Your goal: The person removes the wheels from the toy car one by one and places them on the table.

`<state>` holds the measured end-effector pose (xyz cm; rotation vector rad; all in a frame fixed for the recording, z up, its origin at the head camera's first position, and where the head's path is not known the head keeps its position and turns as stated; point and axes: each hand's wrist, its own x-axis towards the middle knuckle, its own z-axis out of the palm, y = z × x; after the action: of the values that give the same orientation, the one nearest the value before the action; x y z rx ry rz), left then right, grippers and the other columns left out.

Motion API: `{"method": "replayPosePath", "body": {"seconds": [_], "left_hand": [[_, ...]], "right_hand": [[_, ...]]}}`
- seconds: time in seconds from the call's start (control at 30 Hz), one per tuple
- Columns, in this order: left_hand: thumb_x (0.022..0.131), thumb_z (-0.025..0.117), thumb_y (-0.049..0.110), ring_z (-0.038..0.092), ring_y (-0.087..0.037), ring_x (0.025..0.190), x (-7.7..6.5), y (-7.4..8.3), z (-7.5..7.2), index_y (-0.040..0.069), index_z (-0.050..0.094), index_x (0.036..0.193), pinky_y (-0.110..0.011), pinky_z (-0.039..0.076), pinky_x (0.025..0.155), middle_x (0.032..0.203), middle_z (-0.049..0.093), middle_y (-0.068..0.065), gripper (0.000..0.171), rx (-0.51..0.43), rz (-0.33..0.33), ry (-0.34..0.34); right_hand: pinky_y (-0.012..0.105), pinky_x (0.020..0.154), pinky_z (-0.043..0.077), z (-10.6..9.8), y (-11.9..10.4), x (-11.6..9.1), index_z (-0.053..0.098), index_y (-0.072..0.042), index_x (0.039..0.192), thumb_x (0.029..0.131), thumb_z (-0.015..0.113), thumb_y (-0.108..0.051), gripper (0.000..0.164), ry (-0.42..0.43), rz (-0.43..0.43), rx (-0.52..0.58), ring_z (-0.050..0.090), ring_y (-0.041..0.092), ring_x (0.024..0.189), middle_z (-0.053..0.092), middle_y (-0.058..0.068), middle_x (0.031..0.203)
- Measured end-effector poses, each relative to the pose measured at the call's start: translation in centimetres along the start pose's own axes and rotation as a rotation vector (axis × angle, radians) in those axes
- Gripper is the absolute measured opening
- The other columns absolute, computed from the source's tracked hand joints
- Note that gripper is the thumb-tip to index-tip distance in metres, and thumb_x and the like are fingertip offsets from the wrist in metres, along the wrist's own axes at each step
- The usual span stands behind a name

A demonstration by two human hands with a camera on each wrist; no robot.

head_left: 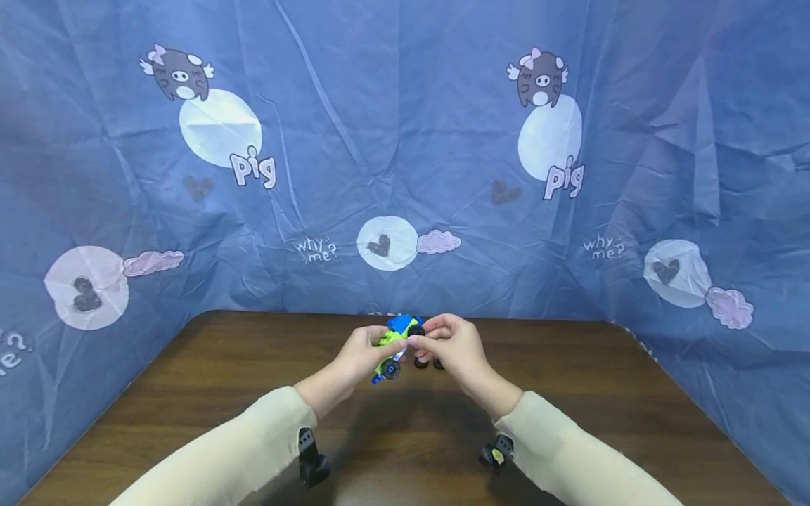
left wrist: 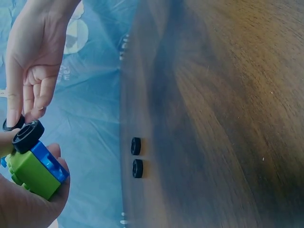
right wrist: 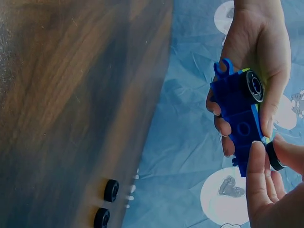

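My left hand (head_left: pixel 354 357) grips a toy car (head_left: pixel 401 324) of blue and lime-green blocks, lifted over the far part of the table. One black wheel (right wrist: pixel 254 86) sits on the car's side near a blue hook. At the other end of that same side, my right hand (head_left: pixel 460 351) pinches a second black wheel (right wrist: pixel 275 157) between thumb and fingers, right against the car's edge. The blue underside (right wrist: pixel 237 114) faces the right wrist camera. Part of the green body is hidden behind the left fingers.
Two loose black wheels, a nearer one (left wrist: pixel 137 168) and another (left wrist: pixel 136 146), stand side by side on the brown wooden table (head_left: pixel 253 393), near its far edge. A blue printed cloth (head_left: pixel 392 140) hangs behind and along both sides.
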<state>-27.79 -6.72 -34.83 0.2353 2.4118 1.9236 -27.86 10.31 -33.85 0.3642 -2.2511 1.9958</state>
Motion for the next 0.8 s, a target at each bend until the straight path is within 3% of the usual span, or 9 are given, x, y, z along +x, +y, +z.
{"method": "replayPosePath", "body": {"seconds": [0.2, 0.47, 0.8], "left_hand": [[0.094, 0.064, 0.019, 0.069, -0.015, 0.079, -0.11, 0.04, -0.12, -0.005, 0.063, 0.115, -0.030, 0.055, 0.072, 0.093, 0.073, -0.014, 0.032, -0.025, -0.017, -0.021], [0.099, 0.055, 0.023, 0.068, -0.013, 0.082, 0.08, 0.14, -0.80, -0.007, 0.053, 0.131, -0.027, 0.054, 0.073, 0.099, 0.072, -0.014, 0.043, -0.090, -0.014, -0.115], [0.098, 0.058, 0.024, 0.066, -0.012, 0.079, -0.13, 0.08, -0.82, -0.007, 0.057, 0.125, -0.027, 0.053, 0.074, 0.089, 0.071, -0.005, 0.041, -0.045, -0.002, -0.133]], "right_hand": [[0.028, 0.055, 0.056, -0.03, 0.23, -0.11, 0.059, 0.006, 0.104, 0.082, 0.074, 0.001, 0.027, -0.001, -0.024, 0.043, 0.065, 0.013, 0.055, 0.069, 0.010, 0.071], [0.029, 0.059, 0.057, -0.16, -0.18, 0.09, 0.060, 0.008, 0.103, 0.083, 0.072, 0.002, 0.025, 0.002, -0.058, 0.050, 0.065, 0.014, 0.061, 0.069, 0.017, 0.078], [0.026, 0.060, 0.057, -0.24, -0.04, -0.06, 0.058, 0.008, 0.098, 0.081, 0.074, 0.003, 0.024, 0.001, -0.100, 0.014, 0.066, 0.011, 0.061, 0.070, 0.020, 0.083]]}}
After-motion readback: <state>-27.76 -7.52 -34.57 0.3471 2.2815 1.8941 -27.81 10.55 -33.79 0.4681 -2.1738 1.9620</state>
